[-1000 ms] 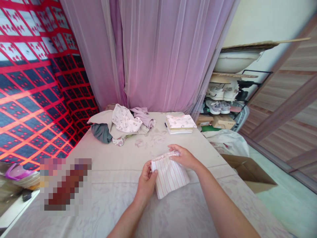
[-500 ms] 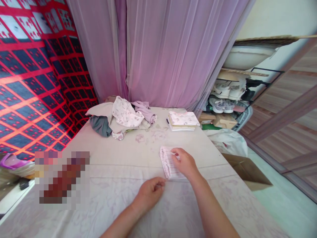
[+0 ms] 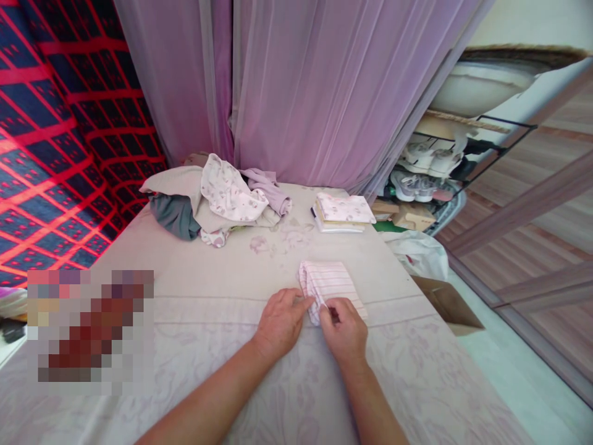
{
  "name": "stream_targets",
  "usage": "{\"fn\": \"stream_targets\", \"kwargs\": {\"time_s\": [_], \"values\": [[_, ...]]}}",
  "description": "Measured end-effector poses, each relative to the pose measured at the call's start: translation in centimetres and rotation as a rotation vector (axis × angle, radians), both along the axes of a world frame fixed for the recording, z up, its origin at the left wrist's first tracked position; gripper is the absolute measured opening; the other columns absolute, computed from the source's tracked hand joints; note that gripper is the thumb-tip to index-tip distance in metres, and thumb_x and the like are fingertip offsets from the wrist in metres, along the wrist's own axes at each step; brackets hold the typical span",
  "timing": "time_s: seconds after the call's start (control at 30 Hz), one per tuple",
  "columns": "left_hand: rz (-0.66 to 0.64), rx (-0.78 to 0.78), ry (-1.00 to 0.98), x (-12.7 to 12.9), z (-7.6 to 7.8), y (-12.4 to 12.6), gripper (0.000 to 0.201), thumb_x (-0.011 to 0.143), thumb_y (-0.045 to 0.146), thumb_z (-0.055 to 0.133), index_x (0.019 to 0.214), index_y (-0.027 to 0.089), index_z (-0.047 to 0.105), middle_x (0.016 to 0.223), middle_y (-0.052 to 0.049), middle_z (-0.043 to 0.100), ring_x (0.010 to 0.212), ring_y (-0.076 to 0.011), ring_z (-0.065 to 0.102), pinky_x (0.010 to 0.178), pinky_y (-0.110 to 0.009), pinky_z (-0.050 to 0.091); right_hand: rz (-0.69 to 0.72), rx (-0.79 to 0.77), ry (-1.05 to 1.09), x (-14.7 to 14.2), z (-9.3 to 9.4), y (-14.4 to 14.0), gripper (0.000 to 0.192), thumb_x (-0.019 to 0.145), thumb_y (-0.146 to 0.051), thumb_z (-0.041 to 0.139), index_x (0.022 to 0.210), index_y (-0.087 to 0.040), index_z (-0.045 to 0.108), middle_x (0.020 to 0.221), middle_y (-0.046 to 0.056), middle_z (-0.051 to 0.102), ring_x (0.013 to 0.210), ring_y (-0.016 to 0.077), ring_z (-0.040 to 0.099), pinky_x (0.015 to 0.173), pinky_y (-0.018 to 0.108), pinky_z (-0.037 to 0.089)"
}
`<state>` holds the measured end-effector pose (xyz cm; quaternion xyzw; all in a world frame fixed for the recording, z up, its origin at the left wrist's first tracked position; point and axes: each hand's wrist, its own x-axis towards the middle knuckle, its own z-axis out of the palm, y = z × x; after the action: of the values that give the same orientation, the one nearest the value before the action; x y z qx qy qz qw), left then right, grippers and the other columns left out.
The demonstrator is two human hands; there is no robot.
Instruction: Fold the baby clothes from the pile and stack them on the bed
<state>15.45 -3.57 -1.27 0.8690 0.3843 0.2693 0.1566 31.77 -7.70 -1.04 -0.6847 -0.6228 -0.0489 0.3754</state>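
Observation:
A folded piece of pink-and-white striped cloth (image 3: 336, 279), perhaps a garment, lies flat on the bed in front of me. My left hand (image 3: 281, 320) is at its left edge, thumb and fingers closed on the fabric there. At the near edge, my right hand (image 3: 345, 330) pinches the cloth between curled fingers and thumb. Part of the near side is hidden behind the hands. Farther back on the right is a neat stack of folded cloths (image 3: 346, 210), a floral one on top.
A loose heap of clothes (image 3: 234, 191) lies at the back left of the bed (image 3: 208, 383). Purple curtains (image 3: 296, 93) hang behind. Off the right side are a cardboard box (image 3: 447, 303), a white bag (image 3: 424, 252) and a rack with shoes (image 3: 412, 185). A blurred patch covers something at left.
My right hand has come off the top of the cloth to its near edge. My left hand has moved up to the left edge. The view has shifted slightly.

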Motion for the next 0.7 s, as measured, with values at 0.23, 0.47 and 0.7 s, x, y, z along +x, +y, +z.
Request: {"fn": "stream_targets", "kwargs": {"time_s": [0.23,0.47,0.7], "values": [[0.006,-0.023,0.06,0.3,0.3,0.1,0.046,0.083,0.01,0.052,0.125,0.029,0.057,0.121,-0.007,0.055,0.111,-0.0225,0.049,0.097,-0.042,0.044,-0.082,-0.175,0.015,-0.4,0.5,0.1,0.018,0.079,-0.037,0.054,0.083,-0.021,0.061,0.08,0.001,0.062,0.069,0.0155,0.057,0.065,0.027,0.042],[0.002,0.014,0.105,0.5,0.1,0.1,0.039,0.086,0.012,0.05,0.121,0.028,0.06,0.126,-0.008,0.053,0.116,-0.0242,0.047,0.098,-0.044,0.043,-0.102,-0.186,0.33,0.6,0.4,0.4,0.024,0.077,-0.042,0.053,0.077,-0.021,0.065,0.071,0.001,0.065,0.062,0.0153,0.056,0.062,0.027,0.044],[-0.128,0.1,0.049,0.6,-0.3,0.2,0.036,0.092,0.015,0.045,0.125,0.023,0.055,0.123,-0.007,0.06,0.116,-0.0214,0.048,0.099,-0.038,0.039,-0.166,-0.108,0.534,0.5,0.3,0.4,0.027,0.074,-0.045,0.059,0.075,-0.019,0.065,0.068,0.002,0.065,0.061,0.0163,0.057,0.062,0.028,0.046]]}}
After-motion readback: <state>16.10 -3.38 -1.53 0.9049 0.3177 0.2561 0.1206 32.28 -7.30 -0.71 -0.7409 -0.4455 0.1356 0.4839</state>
